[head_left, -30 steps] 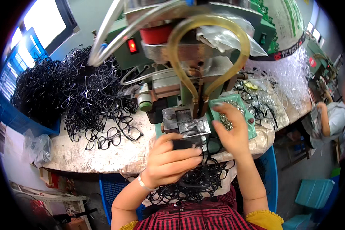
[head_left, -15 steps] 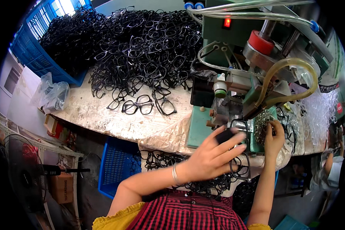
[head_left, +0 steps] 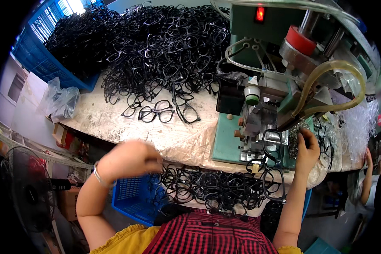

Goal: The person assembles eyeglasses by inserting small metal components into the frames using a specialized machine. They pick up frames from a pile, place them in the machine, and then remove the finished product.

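Observation:
A black eyeglass frame (head_left: 277, 161) sits upright at the front of the green press machine (head_left: 228, 142), one rim against the metal fixture and the other hanging below. My right hand (head_left: 307, 149) is just right of it, beside a heap of small metal pieces (head_left: 293, 146). Its fingers are curled with thumb and forefinger close together; whatever is between them is too small to make out. Away to the left, my left hand (head_left: 129, 161) hovers over the table's front edge. It is smeared by motion with the fingers bent, and I see nothing clearly in it.
A large heap of black eyeglass frames (head_left: 169, 51) covers the back of the table, next to a blue crate (head_left: 51, 57). More frames (head_left: 216, 186) lie at my lap above another blue crate (head_left: 129, 197). A yellowish hose (head_left: 360, 84) loops from the machine. A fan (head_left: 27, 190) stands at left.
My left hand has swung from the machine's front far to the left, uncovering the eyeglass frame there. My right hand stays beside the small metal pieces. The view has shifted slightly.

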A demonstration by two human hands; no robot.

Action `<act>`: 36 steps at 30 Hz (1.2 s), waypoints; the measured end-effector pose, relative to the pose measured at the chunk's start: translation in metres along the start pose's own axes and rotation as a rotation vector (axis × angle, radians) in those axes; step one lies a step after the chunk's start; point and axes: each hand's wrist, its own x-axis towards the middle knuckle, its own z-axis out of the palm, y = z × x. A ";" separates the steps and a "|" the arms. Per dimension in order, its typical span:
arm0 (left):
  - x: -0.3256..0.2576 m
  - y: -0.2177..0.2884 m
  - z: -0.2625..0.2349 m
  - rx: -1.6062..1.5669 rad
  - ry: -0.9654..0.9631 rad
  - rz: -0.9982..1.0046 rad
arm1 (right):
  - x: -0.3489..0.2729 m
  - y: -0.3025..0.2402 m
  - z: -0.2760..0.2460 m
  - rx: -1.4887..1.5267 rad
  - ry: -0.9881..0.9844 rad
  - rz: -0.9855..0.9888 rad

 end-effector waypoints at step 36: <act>0.105 0.130 -0.034 -0.619 1.171 0.915 | -0.019 -0.118 0.042 0.728 -0.242 0.107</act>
